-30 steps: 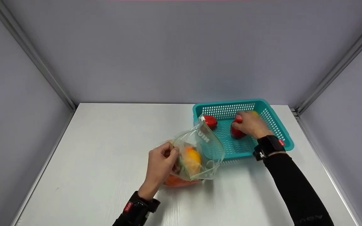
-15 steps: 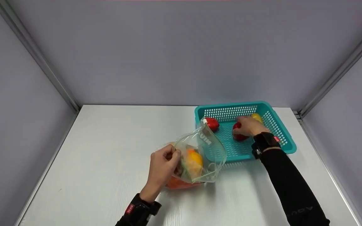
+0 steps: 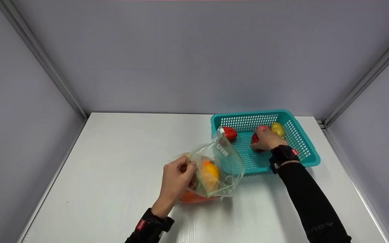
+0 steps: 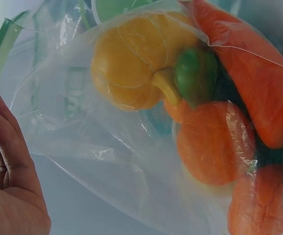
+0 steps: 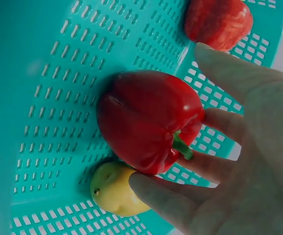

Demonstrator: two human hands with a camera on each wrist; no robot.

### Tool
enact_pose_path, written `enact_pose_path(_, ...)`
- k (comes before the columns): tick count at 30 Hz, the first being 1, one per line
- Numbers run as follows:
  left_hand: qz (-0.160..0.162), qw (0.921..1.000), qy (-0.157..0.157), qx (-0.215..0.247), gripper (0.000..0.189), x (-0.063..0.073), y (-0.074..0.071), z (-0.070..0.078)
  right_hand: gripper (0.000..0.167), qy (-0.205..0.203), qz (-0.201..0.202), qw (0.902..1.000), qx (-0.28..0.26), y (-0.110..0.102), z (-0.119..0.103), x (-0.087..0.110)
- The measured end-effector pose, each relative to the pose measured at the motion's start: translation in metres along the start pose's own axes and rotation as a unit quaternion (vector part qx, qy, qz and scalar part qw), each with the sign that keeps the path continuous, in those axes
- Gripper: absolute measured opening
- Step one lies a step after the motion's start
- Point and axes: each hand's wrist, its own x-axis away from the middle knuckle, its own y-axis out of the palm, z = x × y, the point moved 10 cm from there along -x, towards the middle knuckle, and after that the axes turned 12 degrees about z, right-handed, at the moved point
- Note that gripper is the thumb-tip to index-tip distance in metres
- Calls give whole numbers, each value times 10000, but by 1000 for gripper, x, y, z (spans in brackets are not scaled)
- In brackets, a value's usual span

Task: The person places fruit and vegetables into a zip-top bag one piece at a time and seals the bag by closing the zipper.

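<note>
A clear zip-top plastic bag [image 3: 226,168] hangs from my left hand [image 3: 177,177], whose thumb and fingers pinch the rim. Through its film, the left wrist view shows a yellow bell pepper [image 4: 131,58], a carrot-like orange piece [image 4: 259,83], a small green piece [image 4: 195,76] and rounded orange pieces [image 4: 215,147]. My right hand [image 3: 268,139] reaches into the teal basket [image 3: 248,165] around a red bell pepper [image 5: 149,117]. Its fingers are fairly straight, some touching the pepper's stem end. A fingertip lies beside a yellow lemon-like fruit [image 5: 117,188].
Another red, streaked fruit or vegetable [image 5: 217,22] lies at the basket's left side, partly behind the bag in the head view. The basket stands at the back right of the white table [image 3: 130,141], close to the grey back wall [image 3: 194,60].
My right hand has shifted slightly over the red pepper, leaving the yellow fruit more visible. The left hand keeps its pinch on the bag. The head view has drifted slightly.
</note>
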Motion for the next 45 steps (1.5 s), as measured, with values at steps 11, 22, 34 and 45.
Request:
enact_pose_path(11,-55,10000,55,-18,30,-2,4,1,63,-156,177,9996,-128,0,7,5)
enact_pose_path(22,-95,9999,-1,39,29,-5,4,-1,62,-576,699,9951,-405,-20,-1,5)
enact_pose_path(34,-11,10000,46,-32,31,-7,2,-3,70,-746,1627,9793,-940,-52,-9,21)
enact_pose_path(45,10,10000,-42,-73,31,-11,2,-1,64,-1326,2457,9461,-1640,-67,-24,62)
